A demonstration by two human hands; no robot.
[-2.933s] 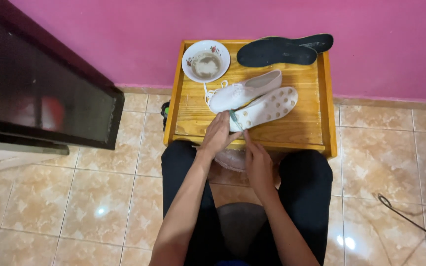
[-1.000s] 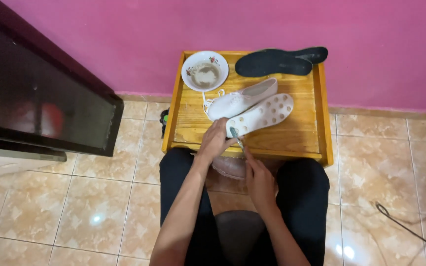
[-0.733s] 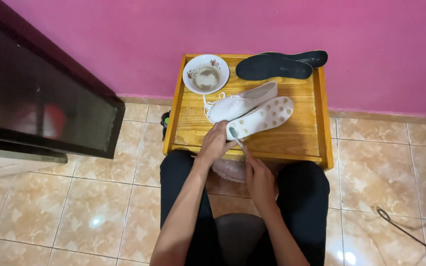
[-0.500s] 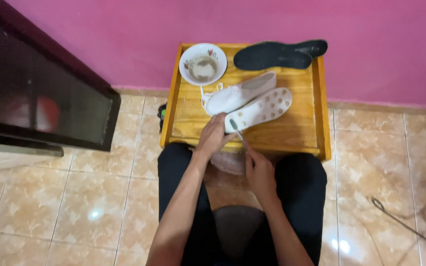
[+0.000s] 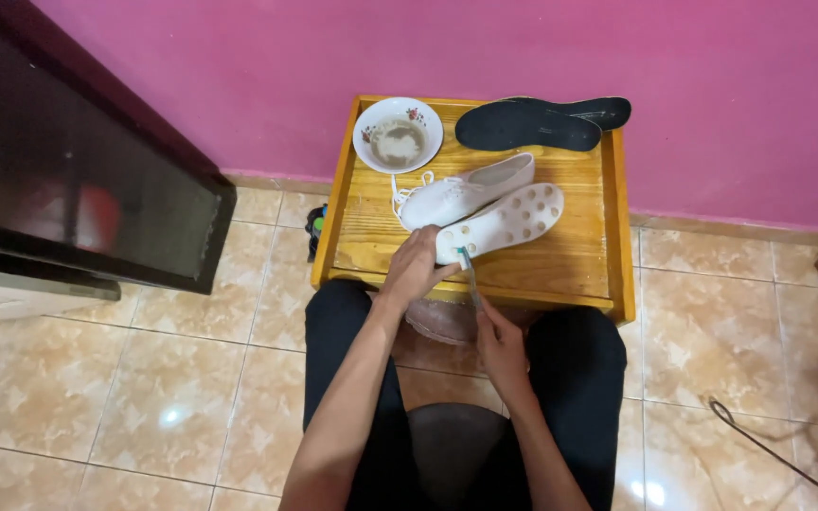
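Left hand point(image 5: 416, 268): fingers closed on heel of white shoe point(image 5: 502, 220), sole up on the desk point(image 5: 560, 265). Right hand point(image 5: 499, 341): fingers pinch a thin brush point(image 5: 469, 274), tip at the sole just beside left fingers.

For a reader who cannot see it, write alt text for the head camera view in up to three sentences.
A seated person's left hand steadies a white shoe lying sole-up on a small wooden table, while the right hand holds a toothbrush against its heel. Behind it are a second white shoe, a bowl and two dark insoles.
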